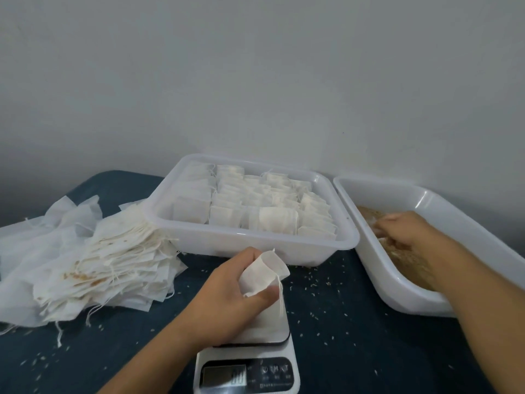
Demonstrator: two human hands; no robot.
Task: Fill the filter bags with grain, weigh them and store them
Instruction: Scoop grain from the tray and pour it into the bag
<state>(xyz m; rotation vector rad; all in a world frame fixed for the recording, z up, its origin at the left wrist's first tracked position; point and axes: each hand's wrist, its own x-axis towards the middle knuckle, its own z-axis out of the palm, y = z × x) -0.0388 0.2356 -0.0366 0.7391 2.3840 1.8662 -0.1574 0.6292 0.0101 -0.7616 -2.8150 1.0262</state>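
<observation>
1. Right now the filter bag (262, 275) is held open-mouthed in the left hand (227, 302), fingers and thumb curled round it, just above the platform of the scale (247, 365) at the near centre.
2. The right hand (403, 230) is down in the grain (409, 263) inside the right tray (397, 294); its fingers look curled into the grain, but whether they hold a scoop or only a pinch I cannot tell, as that area is blurred.
3. Beyond the scale, the storage tray (250, 243) holds rows of filled bags (272, 220), close-packed.
4. At the left lies a loose stack of empty bags (99, 268), some stained brown, on the dark bench (355, 336), which is dotted with spilled grains.
5. Risks, as I judge them: grain carried across the gap between tray and bag may fall onto the bench; the soft bag mouth may fold shut under the pour; the left hand resting near the platform could falsify a reading.
6. The scale's display is unreadable, and its near edge is cut off by the frame.
</observation>
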